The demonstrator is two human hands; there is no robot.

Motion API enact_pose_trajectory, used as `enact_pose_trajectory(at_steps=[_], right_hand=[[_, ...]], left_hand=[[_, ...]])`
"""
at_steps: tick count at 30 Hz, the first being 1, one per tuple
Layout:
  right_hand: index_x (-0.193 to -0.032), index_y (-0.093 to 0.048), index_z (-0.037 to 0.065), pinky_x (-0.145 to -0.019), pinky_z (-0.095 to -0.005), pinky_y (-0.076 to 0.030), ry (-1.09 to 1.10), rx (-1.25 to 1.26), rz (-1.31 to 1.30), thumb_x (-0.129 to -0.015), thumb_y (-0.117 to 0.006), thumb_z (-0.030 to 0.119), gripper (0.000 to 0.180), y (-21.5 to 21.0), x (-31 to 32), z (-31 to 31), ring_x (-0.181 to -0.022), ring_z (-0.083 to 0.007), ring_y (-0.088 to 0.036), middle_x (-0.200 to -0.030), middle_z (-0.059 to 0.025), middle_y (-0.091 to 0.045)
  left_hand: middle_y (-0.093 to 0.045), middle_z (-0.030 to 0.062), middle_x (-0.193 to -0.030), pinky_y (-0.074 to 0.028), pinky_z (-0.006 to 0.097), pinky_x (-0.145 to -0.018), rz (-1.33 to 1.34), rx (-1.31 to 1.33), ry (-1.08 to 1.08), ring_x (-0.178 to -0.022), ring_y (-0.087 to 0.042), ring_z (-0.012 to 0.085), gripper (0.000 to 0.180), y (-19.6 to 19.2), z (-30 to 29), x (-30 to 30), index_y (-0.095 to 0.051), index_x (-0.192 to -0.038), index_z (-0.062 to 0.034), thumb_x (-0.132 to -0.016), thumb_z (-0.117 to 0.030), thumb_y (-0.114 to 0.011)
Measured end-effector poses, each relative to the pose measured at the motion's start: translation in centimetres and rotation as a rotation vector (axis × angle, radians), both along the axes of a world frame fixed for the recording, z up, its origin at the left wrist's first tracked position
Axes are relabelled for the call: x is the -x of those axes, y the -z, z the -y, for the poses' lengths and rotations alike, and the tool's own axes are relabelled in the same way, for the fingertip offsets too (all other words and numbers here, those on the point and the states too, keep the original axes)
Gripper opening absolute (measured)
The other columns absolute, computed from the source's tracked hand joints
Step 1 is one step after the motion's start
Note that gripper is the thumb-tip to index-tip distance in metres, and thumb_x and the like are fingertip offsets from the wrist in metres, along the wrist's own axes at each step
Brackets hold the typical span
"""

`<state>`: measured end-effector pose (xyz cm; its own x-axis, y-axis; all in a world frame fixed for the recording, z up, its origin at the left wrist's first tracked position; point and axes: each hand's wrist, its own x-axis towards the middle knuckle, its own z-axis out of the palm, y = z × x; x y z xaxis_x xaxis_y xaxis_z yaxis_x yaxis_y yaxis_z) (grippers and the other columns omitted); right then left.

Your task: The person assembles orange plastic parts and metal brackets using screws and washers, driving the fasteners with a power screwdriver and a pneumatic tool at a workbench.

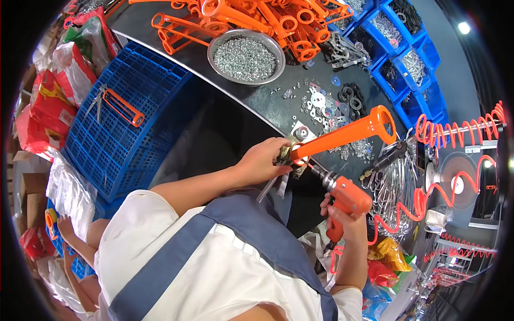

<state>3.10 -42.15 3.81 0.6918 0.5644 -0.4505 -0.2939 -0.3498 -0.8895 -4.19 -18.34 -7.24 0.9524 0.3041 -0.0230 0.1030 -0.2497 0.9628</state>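
Note:
My left hand (266, 159) grips the near end of a long orange metal handle part (348, 132), which slants up to the right over the dark workbench (251, 96). My right hand (342, 216) holds an orange pneumatic screwdriver (342, 195), its tip pointed at the spot where my left hand pinches the part. A small metal jig (301, 132) sits just behind that joint.
A round metal bowl of small nuts (245, 55) stands on the bench, with a pile of orange handle parts (262, 18) behind it. Loose washers and black rings (337, 101) lie nearby. A blue crate (128, 123) holds one finished part. Blue bins (412, 59) and coiled orange air hoses (455, 128) are at right.

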Motion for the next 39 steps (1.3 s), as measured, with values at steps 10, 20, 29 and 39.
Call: enact_pose_trajectory(at_steps=[10,20,29,39], right_hand=[[-0.11,-0.052,-0.001,-0.045,-0.025,-0.049,-0.441,0.425,0.013,-0.072,-0.061,-0.003,0.039,-4.6,-5.7,-5.6,-0.067,-0.0146,-0.062,-0.083,-0.0086,-0.06],[-0.113,-0.049,-0.001,-0.046,-0.0261,-0.05,-0.504,0.516,0.136,-0.073,-0.064,0.0,0.043,-6.0,-5.7,-7.2,-0.062,-0.0129,-0.06,-0.081,-0.0081,-0.061],[-0.093,-0.061,-0.001,-0.059,-0.0349,-0.053,-0.172,0.553,0.662,-0.072,-0.064,0.003,0.022,-4.6,-7.5,8.8,-0.069,-0.0267,-0.065,-0.081,-0.0151,-0.066],[-0.098,-0.059,-0.001,-0.083,-0.0462,-0.047,0.102,0.981,1.244,-0.065,-0.062,0.002,0.033,11.7,-17.5,15.6,-0.094,-0.041,-0.058,-0.094,-0.0228,-0.059]], left_hand=[[-0.055,0.0077,-0.089,-0.046,0.038,-0.073,0.245,-0.383,-0.052,-0.088,-0.057,0.0275,0.052,1.8,1.8,-3.2,-0.056,-0.107,-0.0094,-0.063,-0.026,-0.08],[-0.056,0.0084,-0.087,-0.048,0.037,-0.07,0.257,-0.361,-0.075,-0.082,-0.058,0.0292,0.052,2.1,1.9,-3.0,-0.057,-0.103,-0.0089,-0.061,-0.028,-0.081],[-0.061,0.0109,-0.092,-0.045,0.03,-0.063,0.584,-0.664,-0.319,-0.071,-0.057,0.0238,0.037,-2.7,-8.7,-4.1,-0.06,-0.108,-0.0034,-0.073,-0.011,-0.073],[-0.046,0.0176,-0.134,-0.031,0.043,-0.106,0.457,-0.501,0.193,-0.128,-0.04,0.034,0.056,-5.4,-7.7,-5.1,-0.051,-0.125,-0.0037,-0.076,-0.021,-0.071]])
